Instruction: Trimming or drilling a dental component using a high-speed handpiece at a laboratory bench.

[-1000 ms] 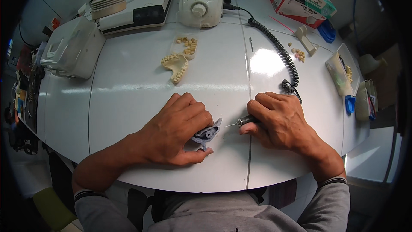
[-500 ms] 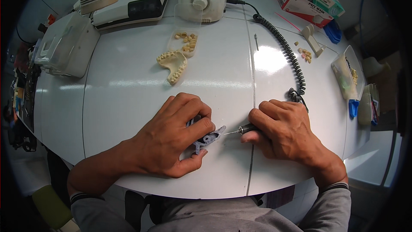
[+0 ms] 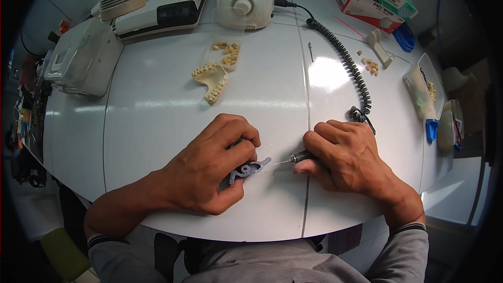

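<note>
Between the thumb and fingers of my left hand (image 3: 209, 165) is a small grey-blue piece with holes and thin arms (image 3: 251, 169). Part of it is hidden under the fingers, and one arm points right. My right hand (image 3: 343, 157) is wrapped round a rotary handpiece (image 3: 301, 156) with a dark grip and a metal nose. Its thin bit (image 3: 281, 163) points left at the piece's tip, with a small gap between them. Both hands rest low over the white table (image 3: 173, 126).
Beyond my hands lie a cream dental model (image 3: 214, 81) and a clear box of tooth-like pieces (image 3: 230, 55). A coiled cord (image 3: 346, 50) runs along the right from a white control unit (image 3: 245, 0). A loose bit (image 3: 310, 52) and an open container (image 3: 422, 89) lie right.
My left hand has turned the grey-blue piece slightly and drawn it a little left, widening the gap to the bit. My right hand stays nearly still.
</note>
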Demonstrator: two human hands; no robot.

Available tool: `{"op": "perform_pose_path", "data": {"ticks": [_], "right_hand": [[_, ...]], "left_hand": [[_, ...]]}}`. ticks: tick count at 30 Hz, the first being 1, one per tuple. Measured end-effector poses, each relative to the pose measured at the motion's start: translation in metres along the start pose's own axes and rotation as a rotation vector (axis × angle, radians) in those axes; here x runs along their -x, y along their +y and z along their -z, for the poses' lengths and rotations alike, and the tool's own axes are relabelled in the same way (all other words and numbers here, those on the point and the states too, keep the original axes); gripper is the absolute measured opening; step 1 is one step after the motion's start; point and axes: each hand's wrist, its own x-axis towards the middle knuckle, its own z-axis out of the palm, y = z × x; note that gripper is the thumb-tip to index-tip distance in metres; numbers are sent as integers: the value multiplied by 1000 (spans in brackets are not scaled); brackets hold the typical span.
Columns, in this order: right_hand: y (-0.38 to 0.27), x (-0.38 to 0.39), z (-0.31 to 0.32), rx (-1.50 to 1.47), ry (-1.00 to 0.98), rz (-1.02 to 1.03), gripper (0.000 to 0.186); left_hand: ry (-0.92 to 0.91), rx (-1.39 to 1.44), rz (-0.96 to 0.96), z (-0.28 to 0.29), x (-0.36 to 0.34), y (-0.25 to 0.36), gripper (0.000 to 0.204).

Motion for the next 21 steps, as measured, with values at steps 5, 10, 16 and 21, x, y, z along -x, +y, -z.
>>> {"op": "perform_pose_path", "data": {"ticks": [5, 10, 16, 21], "right_hand": [[-1, -1, 4, -10, 6, 13, 51], [0, 0, 2, -1, -5, 5, 51], [-2, 2, 4, 18, -31, -5, 43], [-5, 2, 4, 24, -50, -20, 40]], "left_hand": [[59, 22, -23, -5, -1, 1, 36], [42, 11, -16, -4, 0, 0, 53], [82, -37, -46, -6, 2, 2, 61], [69, -161, -7, -7, 3, 3, 70]]}}
